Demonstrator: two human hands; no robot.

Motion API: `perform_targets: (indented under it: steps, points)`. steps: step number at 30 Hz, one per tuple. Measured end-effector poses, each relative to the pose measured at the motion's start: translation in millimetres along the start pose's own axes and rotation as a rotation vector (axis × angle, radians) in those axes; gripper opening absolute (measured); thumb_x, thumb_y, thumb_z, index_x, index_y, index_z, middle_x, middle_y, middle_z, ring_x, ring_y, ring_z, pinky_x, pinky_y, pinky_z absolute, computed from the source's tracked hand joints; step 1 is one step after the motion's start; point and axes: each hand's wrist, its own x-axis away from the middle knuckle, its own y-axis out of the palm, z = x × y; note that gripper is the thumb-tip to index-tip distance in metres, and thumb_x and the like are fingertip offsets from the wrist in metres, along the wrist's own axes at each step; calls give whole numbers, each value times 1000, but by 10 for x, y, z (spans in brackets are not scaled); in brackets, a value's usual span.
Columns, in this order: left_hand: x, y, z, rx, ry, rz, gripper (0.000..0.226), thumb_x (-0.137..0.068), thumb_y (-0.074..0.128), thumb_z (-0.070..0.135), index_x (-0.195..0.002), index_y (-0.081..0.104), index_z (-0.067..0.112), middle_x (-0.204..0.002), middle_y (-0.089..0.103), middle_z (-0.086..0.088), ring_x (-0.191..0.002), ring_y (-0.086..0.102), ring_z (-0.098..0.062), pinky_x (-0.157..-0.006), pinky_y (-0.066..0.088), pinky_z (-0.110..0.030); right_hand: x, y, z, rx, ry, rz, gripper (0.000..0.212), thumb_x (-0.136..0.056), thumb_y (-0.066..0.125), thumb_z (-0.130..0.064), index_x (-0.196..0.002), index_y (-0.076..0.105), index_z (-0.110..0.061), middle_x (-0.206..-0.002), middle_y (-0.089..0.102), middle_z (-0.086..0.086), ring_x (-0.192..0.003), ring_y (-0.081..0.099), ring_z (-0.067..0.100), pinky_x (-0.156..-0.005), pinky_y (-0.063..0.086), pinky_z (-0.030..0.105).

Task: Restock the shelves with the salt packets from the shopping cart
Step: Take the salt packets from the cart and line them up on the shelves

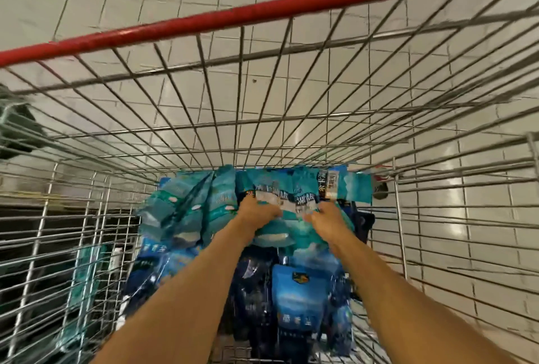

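Note:
I look down into a wire shopping cart (320, 118) with a red handle bar (262, 10). Teal salt packets (186, 212) are piled at its far end, and darker blue packets (297, 290) lie nearer to me. Both my arms reach into the basket. My left hand (256, 215) and my right hand (326, 218) sit side by side and grip a bunch of teal packets (288, 203) between them, fingers curled into the bundle. The picture is blurred by motion.
The cart's wire walls rise on all sides of my arms. Pale floor tiles (291, 78) show through the mesh. A dark low shelf area (58, 232) lies to the left behind the wire. A dark blurred object (17, 127) sits at the left edge.

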Motion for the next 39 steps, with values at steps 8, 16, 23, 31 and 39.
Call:
perform_targets:
  steps: [8,16,23,31,39]
  points:
    - [1301,-718,-461,240,96,-122,100,-77,82,30,-155,21,11,-160,26,-10,-139,37,-34,-110,37,-46,1295,-371,114,-495,21,-51,17,-85,75,-11,-93,64,-21,-113,67,11,-107,63,34,-97,50,55]
    - [3418,-1913,-921,609,303,-55,58,-53,89,18,-105,62,22,-108,75,-7,-92,72,-24,-73,59,-39,3219,-418,-443,-876,-98,-508,90,-62,87,-1,-131,50,-46,-123,71,-4,-110,69,26,-78,59,49]
    - [5105,-2814,-1828,873,588,177,40,-73,69,40,-108,65,19,-91,78,7,-80,75,-13,-63,59,-27,4973,378,-1143,-763,-310,-611,60,-70,67,-2,-125,56,-22,-85,78,8,-64,75,25,-44,57,37]
    - [6548,-3672,-3161,901,640,744,75,-68,60,68,-136,45,42,-129,43,37,-131,41,3,-112,29,-22,6633,1445,-1998,-400,-734,-896,58,-46,86,6,-100,69,-9,-94,75,22,-71,74,33,-56,59,39]
    - [7049,-4500,-3896,1034,825,1039,32,-88,67,36,-120,63,33,-115,73,-3,-96,73,-29,-79,59,-50,7461,2522,-3028,-123,-1022,-1001,33,-82,75,-8,-113,67,-3,-108,74,16,-96,72,33,-84,58,45]
